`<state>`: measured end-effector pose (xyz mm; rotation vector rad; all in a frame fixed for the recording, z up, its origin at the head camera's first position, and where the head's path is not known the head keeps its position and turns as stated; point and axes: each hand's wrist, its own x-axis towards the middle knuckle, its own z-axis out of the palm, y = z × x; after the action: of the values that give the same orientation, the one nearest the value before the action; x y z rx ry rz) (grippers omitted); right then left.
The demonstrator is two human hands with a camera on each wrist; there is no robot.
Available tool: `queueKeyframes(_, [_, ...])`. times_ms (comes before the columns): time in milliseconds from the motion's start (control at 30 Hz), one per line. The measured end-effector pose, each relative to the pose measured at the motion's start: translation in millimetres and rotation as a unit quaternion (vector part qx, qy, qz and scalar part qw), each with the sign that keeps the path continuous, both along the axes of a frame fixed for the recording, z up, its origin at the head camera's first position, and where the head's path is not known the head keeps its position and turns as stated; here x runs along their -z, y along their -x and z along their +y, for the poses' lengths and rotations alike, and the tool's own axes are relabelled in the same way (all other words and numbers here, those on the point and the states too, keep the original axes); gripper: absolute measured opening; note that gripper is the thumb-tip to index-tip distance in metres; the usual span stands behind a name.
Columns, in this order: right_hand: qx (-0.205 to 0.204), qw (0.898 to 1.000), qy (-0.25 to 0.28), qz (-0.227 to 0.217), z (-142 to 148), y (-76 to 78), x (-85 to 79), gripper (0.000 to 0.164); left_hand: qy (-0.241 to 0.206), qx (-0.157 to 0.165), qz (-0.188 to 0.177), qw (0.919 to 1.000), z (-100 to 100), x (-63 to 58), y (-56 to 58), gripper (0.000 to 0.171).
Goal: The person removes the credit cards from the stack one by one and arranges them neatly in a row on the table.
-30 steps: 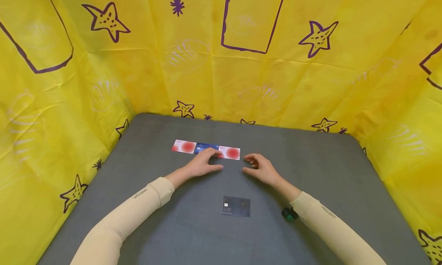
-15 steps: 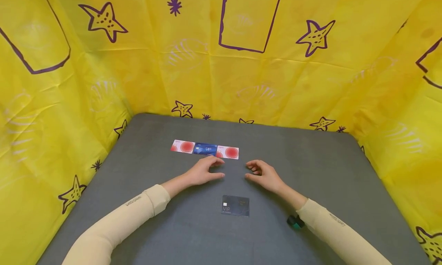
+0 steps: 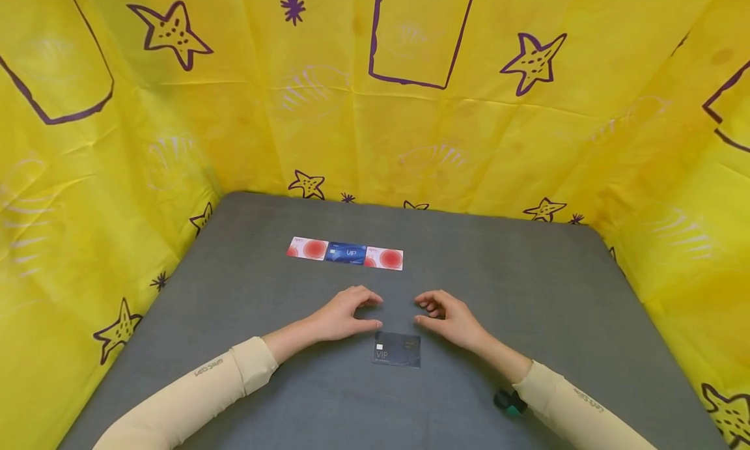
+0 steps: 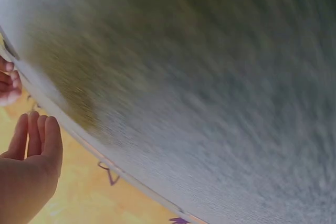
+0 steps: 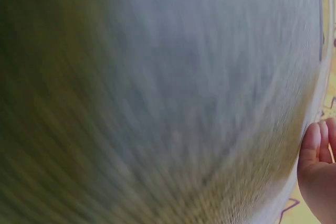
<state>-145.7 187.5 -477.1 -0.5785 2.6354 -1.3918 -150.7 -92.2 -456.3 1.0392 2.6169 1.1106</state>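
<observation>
Three cards lie edge to edge in a row toward the back of the table: a pink card with red circles (image 3: 308,248), a blue VIP card (image 3: 346,253) and another pink card (image 3: 384,258). Nearer the front lies a dark VIP card (image 3: 397,350) with a small light chip. My left hand (image 3: 346,313) hovers just beyond that dark card's left side, thumb and fingers parted, holding nothing. Facing it across a gap, my right hand (image 3: 451,318) has loosely curled fingers and holds nothing. In the left wrist view the left fingers (image 4: 35,137) show bare.
The grey table (image 3: 246,235) is bordered at the back and sides by yellow cloth (image 3: 328,124) printed with starfish. A dark and green wrist device (image 3: 510,403) shows under the right sleeve (image 3: 577,398).
Both hands have drawn back from the card row toward the dark card. The left hand has left the blue and right pink cards, which are now uncovered.
</observation>
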Motion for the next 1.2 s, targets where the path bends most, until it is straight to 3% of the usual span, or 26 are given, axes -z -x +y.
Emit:
queueKeyframes(267, [-0.028,1.000,0.012,0.005,-9.9,-26.7,-26.7,0.034,0.029,0.011,0.017,0.9994,4.3,-2.0,-16.4,0.040])
queueKeyframes(567, [-0.040,0.999,0.001,0.011,1.7,-25.3,-0.4,0.033,0.046,0.015,0.015,0.9987,7.4,-0.6,-26.5,0.042])
queueKeyframes(833, [-0.048,0.999,0.001,0.003,0.9,-35.7,-5.6,0.034,0.069,0.016,0.004,0.9975,8.6,-2.5,-33.7,0.043])
queueKeyframes(867, [-0.050,0.999,-0.001,0.005,2.6,-34.8,-0.2,0.035,0.070,0.016,0.004,0.9974,8.4,-2.5,-34.1,0.043])
queueKeyframes(1200, [-0.084,0.994,-0.031,0.062,4.2,-42.7,1.6,0.036,0.081,0.027,0.010,0.9963,6.9,-2.6,-37.5,0.046])
